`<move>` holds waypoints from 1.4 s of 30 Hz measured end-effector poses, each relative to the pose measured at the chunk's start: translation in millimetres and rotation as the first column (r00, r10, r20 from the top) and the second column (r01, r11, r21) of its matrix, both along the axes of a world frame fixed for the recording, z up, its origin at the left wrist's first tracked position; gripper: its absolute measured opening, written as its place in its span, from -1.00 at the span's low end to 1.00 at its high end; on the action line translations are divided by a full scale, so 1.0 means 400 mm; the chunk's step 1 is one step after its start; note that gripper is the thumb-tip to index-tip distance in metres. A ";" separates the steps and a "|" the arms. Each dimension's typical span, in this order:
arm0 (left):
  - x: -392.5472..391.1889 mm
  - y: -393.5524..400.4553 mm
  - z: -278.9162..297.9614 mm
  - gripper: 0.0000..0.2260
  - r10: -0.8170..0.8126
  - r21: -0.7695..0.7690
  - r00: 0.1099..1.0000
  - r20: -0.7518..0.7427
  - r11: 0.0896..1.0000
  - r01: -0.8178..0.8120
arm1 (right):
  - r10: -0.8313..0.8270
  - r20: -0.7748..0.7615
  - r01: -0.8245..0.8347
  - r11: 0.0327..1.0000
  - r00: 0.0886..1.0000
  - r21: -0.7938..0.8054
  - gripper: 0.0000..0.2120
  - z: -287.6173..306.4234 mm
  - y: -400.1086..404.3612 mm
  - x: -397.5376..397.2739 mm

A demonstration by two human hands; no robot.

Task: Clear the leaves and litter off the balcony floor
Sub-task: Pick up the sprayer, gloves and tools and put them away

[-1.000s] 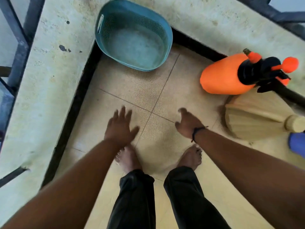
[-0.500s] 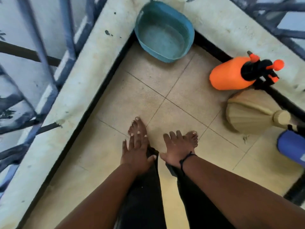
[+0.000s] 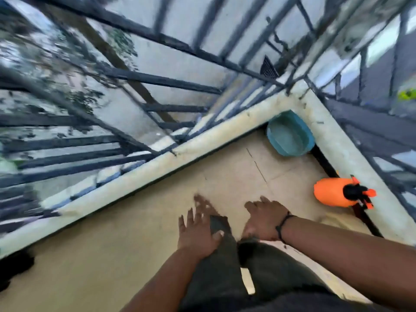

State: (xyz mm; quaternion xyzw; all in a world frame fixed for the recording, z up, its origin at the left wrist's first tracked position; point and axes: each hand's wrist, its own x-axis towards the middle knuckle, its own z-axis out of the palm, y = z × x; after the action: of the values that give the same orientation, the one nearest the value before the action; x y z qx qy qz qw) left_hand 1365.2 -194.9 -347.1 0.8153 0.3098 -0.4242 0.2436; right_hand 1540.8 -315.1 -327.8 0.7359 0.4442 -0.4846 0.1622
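Both hands hang empty over the person's dark trousers. The left hand (image 3: 198, 233) has its fingers spread and straight; the right hand (image 3: 262, 221), with a dark band at the wrist, has relaxed fingers and grips nothing. Neither touches a tool.

The balcony floor (image 3: 112, 255) is tan tile bounded by a pale kerb (image 3: 135, 179) and a dark metal railing (image 3: 157, 79). The picture is smeared by head motion, so small litter cannot be ruled in or out; the tiles appear largely bare. One dark clump (image 3: 15, 266) lies at the far left edge against the kerb, possibly leaves or debris, though its nature cannot be told. That is the likeliest remaining target.

A teal basin (image 3: 290, 136) sits in the far corner, and an orange sprayer (image 3: 333, 192) lies on its side beside the right-hand kerb.

Judgement: the step in hand is a survey for what remains. Done well, it calls for a steady look along the kerb line and corners, where debris collects, then gathering the dark clump towards the middle before lifting it. The railing gaps are wide; loose material pushed outward could drop over the edge.
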 end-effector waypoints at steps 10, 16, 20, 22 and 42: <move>-0.486 0.068 0.373 -0.28 0.456 0.182 0.863 0.216 0.850 -0.494 | 0.618 0.165 -0.640 0.743 0.769 0.199 -0.36 0.408 0.308 -0.357; -0.994 0.065 0.441 -0.24 0.756 0.201 0.589 0.288 0.553 -0.808 | 0.782 0.302 -0.838 0.504 0.546 0.210 -0.33 0.487 0.521 -0.817; -1.364 0.037 0.494 -0.20 0.859 0.262 0.457 0.230 0.397 -0.879 | 0.850 0.253 -0.875 0.390 0.461 0.285 -0.35 0.506 0.574 -1.210; -1.524 0.043 0.531 -0.21 0.890 0.314 0.382 0.249 0.299 -0.901 | 0.891 0.239 -0.888 0.290 0.387 0.357 -0.38 0.530 0.599 -1.398; -2.096 0.174 0.569 -0.20 0.930 0.415 -0.159 0.331 -0.294 -0.861 | 0.951 0.304 -0.875 -0.197 -0.060 0.443 -0.38 0.558 0.972 -2.192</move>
State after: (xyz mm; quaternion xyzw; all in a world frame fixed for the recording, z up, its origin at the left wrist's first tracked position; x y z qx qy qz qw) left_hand 526.8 -125.3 -119.4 0.2843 0.9308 -0.0353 0.2269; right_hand 664.2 73.7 -104.5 0.1514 0.9556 -0.1191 0.2229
